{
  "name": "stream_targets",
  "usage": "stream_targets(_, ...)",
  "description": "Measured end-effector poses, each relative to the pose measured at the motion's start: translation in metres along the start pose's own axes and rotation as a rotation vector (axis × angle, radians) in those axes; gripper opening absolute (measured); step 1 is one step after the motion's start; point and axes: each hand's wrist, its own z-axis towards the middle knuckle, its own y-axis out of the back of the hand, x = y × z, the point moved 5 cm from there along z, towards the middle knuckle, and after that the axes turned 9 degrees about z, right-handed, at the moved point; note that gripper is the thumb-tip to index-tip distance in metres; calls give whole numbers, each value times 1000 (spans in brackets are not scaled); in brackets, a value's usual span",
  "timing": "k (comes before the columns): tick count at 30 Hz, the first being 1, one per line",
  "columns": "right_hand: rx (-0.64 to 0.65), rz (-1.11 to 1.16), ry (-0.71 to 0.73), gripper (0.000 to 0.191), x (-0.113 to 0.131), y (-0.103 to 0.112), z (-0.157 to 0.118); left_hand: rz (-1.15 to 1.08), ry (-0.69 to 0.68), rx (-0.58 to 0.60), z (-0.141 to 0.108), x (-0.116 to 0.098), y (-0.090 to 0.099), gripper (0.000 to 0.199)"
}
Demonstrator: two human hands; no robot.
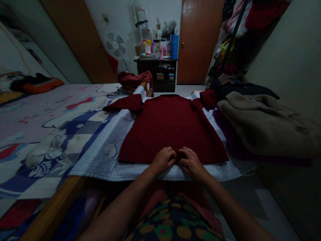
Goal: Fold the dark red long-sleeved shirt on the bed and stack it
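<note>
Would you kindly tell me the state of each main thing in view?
Dark red garment: spread out, left sleeve extended, right sleeve bunched.
Left hand: bent at the hem.
Right hand: bent at the hem.
Brown garment: folded.
Fan: blades distinct, apparently off.
Right-hand door: shut.
Left-hand door: appears shut.

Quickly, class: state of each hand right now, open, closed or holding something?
Left hand: curled at the near edge of the red garment; grip cannot be told.
Right hand: curled at the same edge; grip cannot be told.
</note>
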Motion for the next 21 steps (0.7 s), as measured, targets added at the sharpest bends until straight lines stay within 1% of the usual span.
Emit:
stream_targets(2,26,120,-17,14,-6,8,-2,-5,-7,46,-1,0,-3,8)
stream_targets(5,-28,195,-68,19,-22,25,-4,5,-14,54,-1,2,-3,7)
stream_targets(7,-76,142,-115,19,-34,34,-7,20,-22,63,0,2,-3,8)
stream_targets(10,-99,8,-213,19,-51,41,-12,51,-35,78,1,-2,-2,12)
stream_targets(13,-65,-34,-254,22,-56,44,-17,90,-57,74,2,-11,-1,14)
stream_targets(16,22,16,-231,24,-56,45,-20,131,-122,114,3,-21,-5,13)
stream_targets(18,67,46,-218,20,-57,45,-21,152,-147,150,2,-25,-9,16)
stream_targets(21,61,68,-220,11,-63,44,-21,176,-149,169,2,-25,-13,20)
